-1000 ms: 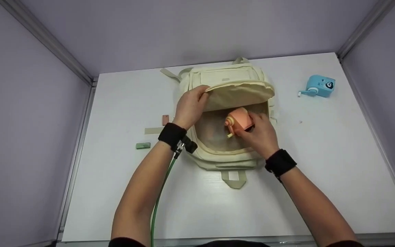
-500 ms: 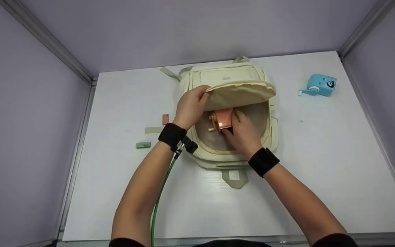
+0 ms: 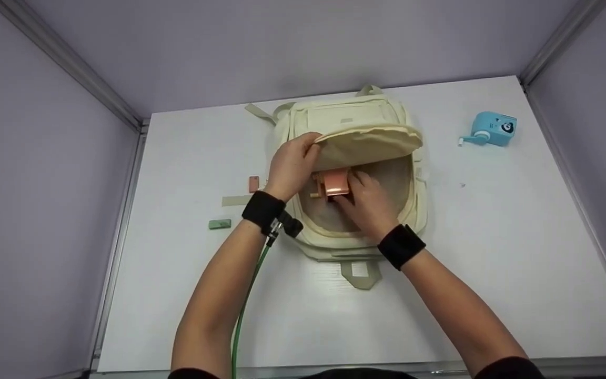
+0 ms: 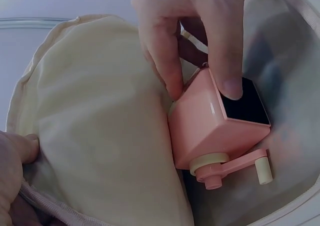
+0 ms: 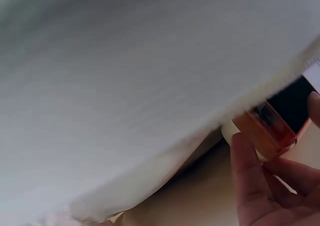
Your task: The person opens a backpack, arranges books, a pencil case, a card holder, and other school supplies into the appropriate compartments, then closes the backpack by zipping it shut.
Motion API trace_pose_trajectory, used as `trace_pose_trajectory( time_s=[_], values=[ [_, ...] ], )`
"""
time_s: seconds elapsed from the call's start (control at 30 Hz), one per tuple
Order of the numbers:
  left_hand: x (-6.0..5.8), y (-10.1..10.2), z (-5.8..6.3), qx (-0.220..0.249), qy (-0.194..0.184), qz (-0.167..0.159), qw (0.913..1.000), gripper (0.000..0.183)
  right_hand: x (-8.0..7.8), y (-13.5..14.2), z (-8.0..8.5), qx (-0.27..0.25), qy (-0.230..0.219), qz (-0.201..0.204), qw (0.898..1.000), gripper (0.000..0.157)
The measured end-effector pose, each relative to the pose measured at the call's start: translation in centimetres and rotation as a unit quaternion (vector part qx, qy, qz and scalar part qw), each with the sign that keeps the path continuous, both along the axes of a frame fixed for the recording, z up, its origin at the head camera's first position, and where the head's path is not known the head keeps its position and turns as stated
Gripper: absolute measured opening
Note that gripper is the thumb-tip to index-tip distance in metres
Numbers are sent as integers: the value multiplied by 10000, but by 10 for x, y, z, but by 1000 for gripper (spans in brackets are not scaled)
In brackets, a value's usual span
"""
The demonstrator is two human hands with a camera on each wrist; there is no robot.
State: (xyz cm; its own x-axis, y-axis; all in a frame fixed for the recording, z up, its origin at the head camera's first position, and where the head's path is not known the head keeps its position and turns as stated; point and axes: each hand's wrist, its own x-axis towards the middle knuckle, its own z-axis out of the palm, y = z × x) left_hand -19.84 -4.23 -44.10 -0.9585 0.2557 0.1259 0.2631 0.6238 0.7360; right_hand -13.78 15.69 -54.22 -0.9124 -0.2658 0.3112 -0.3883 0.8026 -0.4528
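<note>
A cream backpack (image 3: 353, 113) lies unzipped on the white table. My left hand (image 3: 291, 163) pinches the edge of its lifted flap (image 3: 371, 145); in the left wrist view the thumb presses on the flap (image 4: 100, 111). Inside the opening, my right hand (image 3: 372, 205) grips a pink hand-crank pencil sharpener (image 3: 336, 182) between thumb and fingers. The left wrist view shows the sharpener (image 4: 200, 121) tilted, its black base up and crank toward the camera. Bag fabric covers much of the right wrist view, with part of the sharpener (image 5: 272, 131) visible at the right.
A blue hand-crank pencil sharpener (image 3: 494, 129) stands at the table's far right. Left of the backpack lie a small pink block (image 3: 253, 184), a green block (image 3: 220, 223) and a strap end (image 3: 235, 200). A green cable (image 3: 245, 300) runs along my left forearm.
My right hand has carried the pink pencil sharpener leftward and deeper into the backpack, partly under the flap. The left hand keeps holding the flap in the same place.
</note>
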Motion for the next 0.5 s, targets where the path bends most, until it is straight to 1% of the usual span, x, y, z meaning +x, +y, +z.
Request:
trace_pose_trajectory(
  time_s=[0.07,0.13,0.2,0.27,0.3,0.37,0.43,0.5],
  values=[
    [2,-1,0,19,-61,9,10000,23,5,10,2,-81,109,-29,9999,47],
    [3,-2,0,31,-105,23,9999,23,10,26,4,-214,284,-136,9993,37],
    [5,-3,0,50,-105,11,9999,24,13,47,6,-360,392,-329,9980,29],
    [8,-4,1,67,-99,-7,9999,24,13,73,6,-490,412,-587,9962,26],
    [9,-4,1,70,-99,-17,9999,24,11,87,5,-545,356,-741,9951,26],
    [12,-5,0,78,-104,-48,9999,24,6,114,4,-550,76,-1104,9923,30],
    [13,-5,0,74,-95,-58,9999,24,-1,141,2,-440,-325,-1481,9875,35],
    [14,-5,-1,82,-108,-54,9999,24,-7,165,0,-247,-778,-1788,9805,40]
  ],
)
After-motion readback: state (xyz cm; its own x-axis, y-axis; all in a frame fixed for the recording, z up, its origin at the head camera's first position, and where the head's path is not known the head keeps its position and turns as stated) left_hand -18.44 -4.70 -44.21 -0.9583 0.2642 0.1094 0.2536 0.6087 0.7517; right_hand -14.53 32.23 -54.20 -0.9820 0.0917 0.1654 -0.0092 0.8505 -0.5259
